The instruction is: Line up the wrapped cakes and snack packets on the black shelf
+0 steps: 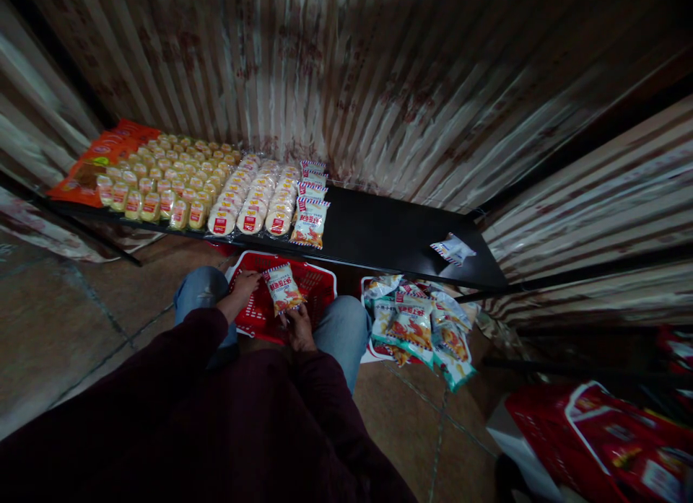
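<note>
A white and orange snack bag (285, 289) is held over a red basket (331, 281) between my knees. My left hand (245, 292) has its fingers closed at the bag's upper left corner. At the lower edge, my right hand (299, 328) grips the same bag. Ahead on the black shelf (379, 225) stands a row of matching snack bags (310, 223), one behind another. Left of them are rows of round wrapped cakes (250, 219) and many small yellow packaged cakes (178, 211).
Another basket by my right knee is heaped with snack bags (414, 320). One crumpled-looking packet (453, 250) lies at the shelf's right end. An orange package (86, 167) sits at the far left. Red bags (579, 423) stand at lower right. Pleated curtains (303, 70) surround the shelf.
</note>
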`<action>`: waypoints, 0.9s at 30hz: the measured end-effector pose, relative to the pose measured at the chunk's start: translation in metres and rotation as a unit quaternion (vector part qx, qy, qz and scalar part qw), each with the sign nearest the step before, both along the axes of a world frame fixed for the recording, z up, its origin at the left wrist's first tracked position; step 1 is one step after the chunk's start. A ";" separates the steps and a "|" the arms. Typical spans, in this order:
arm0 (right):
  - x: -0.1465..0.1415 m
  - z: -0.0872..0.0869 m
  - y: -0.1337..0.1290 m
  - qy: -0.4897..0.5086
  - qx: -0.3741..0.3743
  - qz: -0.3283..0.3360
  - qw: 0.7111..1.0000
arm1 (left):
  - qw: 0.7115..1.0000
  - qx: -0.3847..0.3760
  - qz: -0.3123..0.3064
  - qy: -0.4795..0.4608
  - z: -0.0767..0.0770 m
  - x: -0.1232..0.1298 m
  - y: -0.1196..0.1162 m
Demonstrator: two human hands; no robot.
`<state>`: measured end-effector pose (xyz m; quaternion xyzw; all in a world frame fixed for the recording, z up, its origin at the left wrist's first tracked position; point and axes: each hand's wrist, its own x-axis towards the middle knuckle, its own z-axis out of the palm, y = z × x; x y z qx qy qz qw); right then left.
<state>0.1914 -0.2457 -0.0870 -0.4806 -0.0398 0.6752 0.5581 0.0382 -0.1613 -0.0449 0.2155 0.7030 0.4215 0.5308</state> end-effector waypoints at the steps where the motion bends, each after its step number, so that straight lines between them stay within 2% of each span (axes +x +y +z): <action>1: 0.000 -0.003 0.001 -0.005 -0.002 -0.005 1.000 | 1.000 -0.001 -0.003 0.000 0.000 0.002 -0.003; 6: 0.002 -0.014 0.003 -0.042 0.000 -0.018 0.999 | 0.999 -0.007 -0.041 -0.011 -0.001 0.015 -0.018; 13: 0.004 -0.018 0.004 -0.097 -0.014 -0.055 0.994 | 0.994 -0.043 -0.080 -0.067 -0.002 0.029 -0.028; 18: 0.001 -0.015 0.001 -0.224 0.030 -0.006 0.974 | 0.986 -0.088 -0.088 -0.115 -0.006 0.031 -0.030; 22: 0.001 -0.010 -0.003 -0.357 0.133 0.059 0.923 | 0.981 -0.112 -0.082 -0.133 -0.011 0.030 -0.031; 27: 0.002 0.000 -0.008 -0.521 0.214 0.173 0.808 | 0.980 -0.099 -0.099 -0.139 -0.013 0.029 -0.035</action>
